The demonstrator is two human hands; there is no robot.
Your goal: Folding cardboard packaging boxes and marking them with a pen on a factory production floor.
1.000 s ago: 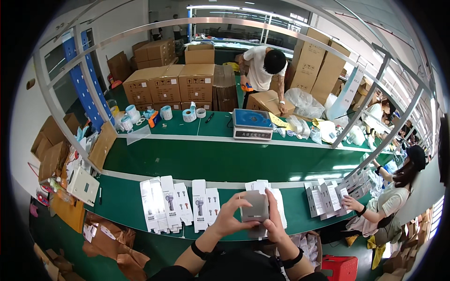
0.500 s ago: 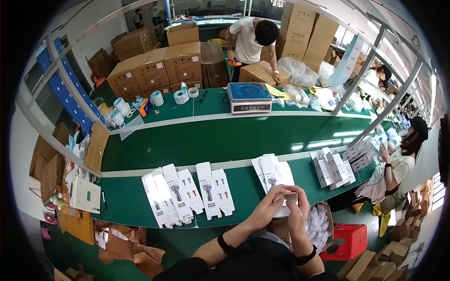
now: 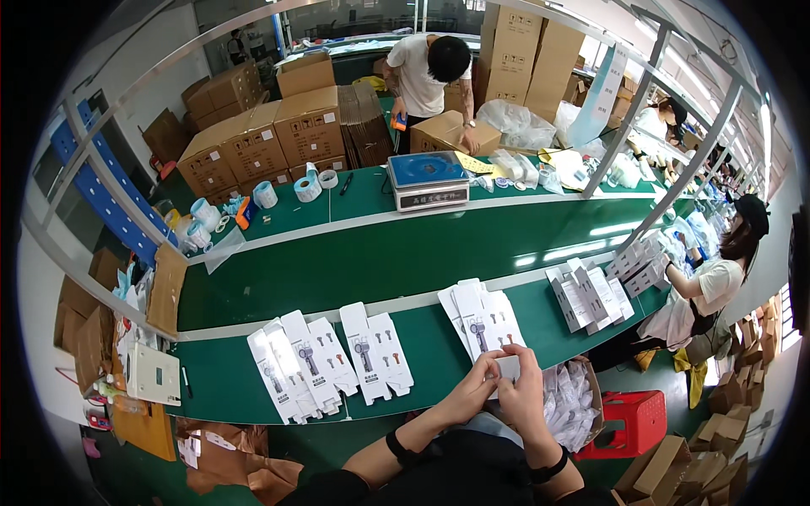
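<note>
Both my hands are closed on a small white-grey carton point(image 3: 508, 368), held low over the bench's near edge. My left hand point(image 3: 469, 390) grips its left side, and my right hand point(image 3: 525, 393) has its fingers around the right side. Most of the carton is hidden by my fingers. Just beyond them lies a stack of flat printed cartons point(image 3: 477, 314) on the green bench point(image 3: 430, 341). More flat cartons point(image 3: 295, 358) are fanned out to the left, beside another small pile point(image 3: 375, 352). Partly opened cartons point(image 3: 588, 295) stand at the right.
A box of clear plastic bags point(image 3: 567, 406) sits below the bench edge at my right, beside a red stool point(image 3: 629, 422). Across the bench are a scale point(image 3: 429, 180), label rolls point(image 3: 307, 187) and a co-worker point(image 3: 426, 80). Another person point(image 3: 717, 270) works at the right.
The view has shifted slightly. My hands have come down a little toward me with the carton and turned it, so a pale panel shows between them. The far co-worker's hand has moved on the brown box.
</note>
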